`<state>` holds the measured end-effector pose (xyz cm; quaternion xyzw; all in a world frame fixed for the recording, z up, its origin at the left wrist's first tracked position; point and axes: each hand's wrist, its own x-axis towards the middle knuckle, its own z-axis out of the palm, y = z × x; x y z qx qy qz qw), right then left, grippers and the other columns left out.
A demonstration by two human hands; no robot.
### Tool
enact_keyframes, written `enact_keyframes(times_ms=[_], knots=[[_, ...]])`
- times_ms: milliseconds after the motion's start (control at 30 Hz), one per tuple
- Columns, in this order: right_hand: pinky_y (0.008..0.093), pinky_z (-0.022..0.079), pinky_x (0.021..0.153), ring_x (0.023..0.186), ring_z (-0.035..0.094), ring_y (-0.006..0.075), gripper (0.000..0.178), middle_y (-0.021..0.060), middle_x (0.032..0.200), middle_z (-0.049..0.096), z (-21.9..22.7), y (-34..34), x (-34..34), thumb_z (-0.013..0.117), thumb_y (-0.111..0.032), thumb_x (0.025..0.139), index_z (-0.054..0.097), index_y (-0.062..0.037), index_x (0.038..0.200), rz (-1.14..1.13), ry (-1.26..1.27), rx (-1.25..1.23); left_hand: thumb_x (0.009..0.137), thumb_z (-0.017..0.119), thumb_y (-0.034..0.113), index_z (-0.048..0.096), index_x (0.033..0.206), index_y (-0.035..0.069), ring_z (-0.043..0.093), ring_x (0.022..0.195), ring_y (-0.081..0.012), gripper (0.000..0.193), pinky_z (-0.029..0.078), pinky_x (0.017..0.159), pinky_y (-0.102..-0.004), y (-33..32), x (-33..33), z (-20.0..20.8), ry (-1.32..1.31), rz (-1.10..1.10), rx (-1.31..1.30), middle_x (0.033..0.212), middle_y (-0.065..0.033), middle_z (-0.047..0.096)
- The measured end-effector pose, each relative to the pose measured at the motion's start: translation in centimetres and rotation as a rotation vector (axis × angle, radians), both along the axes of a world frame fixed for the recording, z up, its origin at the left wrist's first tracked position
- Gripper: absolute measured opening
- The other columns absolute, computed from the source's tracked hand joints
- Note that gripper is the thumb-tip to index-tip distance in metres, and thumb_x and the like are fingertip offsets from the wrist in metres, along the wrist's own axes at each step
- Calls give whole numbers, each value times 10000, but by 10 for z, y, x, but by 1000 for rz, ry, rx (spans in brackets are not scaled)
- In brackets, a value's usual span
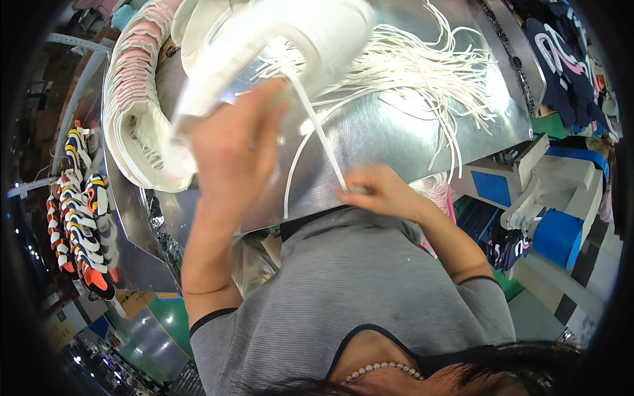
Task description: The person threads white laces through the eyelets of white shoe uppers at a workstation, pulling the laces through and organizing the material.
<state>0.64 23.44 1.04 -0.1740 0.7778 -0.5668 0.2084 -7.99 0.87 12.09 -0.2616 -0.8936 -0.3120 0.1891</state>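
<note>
Forearm (452, 234) angled inward, right hand (376, 189) pinches white cord (319, 132), while raised left hand (234, 135) blurs, its grip unclear.

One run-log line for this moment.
left hand: at blurred white shoe part, grip unclear | right hand: pinching white cord | cord pile: on metal table
</note>
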Motion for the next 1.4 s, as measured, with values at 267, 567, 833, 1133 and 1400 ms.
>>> enact_keyframes(times_ms=[267, 567, 833, 1133, 1400], knots=[[303, 457, 643, 701, 594, 161, 163, 54, 794, 619, 24, 76, 93, 774, -132, 833, 716, -20, 936, -222, -59, 108, 862, 710, 63, 706, 1057, 24, 709, 770, -272, 199, 542, 694, -326, 15, 52, 1, -409, -140, 52, 908, -142, 734], [220, 434, 610, 674, 522, 41, 164, -17, 727, 639, 2, -13, -21, 795, -119, 845, 722, 14, 907, -594, 42, -413, 931, 649, 206, 687, 1126, 60, 670, 869, -348, 247, 510, 768, -420, 18, 44, -60, -561, -181, -379, 959, -151, 707], [218, 522, 767, 833, 659, 77, 100, 55, 942, 735, 5, -18, -52, 725, -54, 906, 707, 10, 981, -565, -48, -550, 936, 649, 205, 684, 1110, 43, 655, 811, -336, 241, 498, 715, -409, 34, 54, -51, -525, -67, -285, 918, -142, 686], [254, 495, 699, 767, 619, 98, 277, 46, 895, 710, -8, -10, -56, 704, -209, 939, 628, -4, 1108, -689, -8, -465, 827, 766, 155, 724, 825, 65, 644, 634, -261, 100, 487, 585, -351, 48, 43, -90, -285, 3, -66, 705, -74, 666], [376, 491, 630, 716, 673, 312, 183, 131, 779, 683, 1, 22, 3, 623, -202, 962, 588, -31, 1017, -449, 126, -11, 853, 764, 122, 740, 884, 37, 703, 680, -217, 93, 520, 610, -295, 50, 39, -94, -387, 99, 85, 805, -95, 732]])
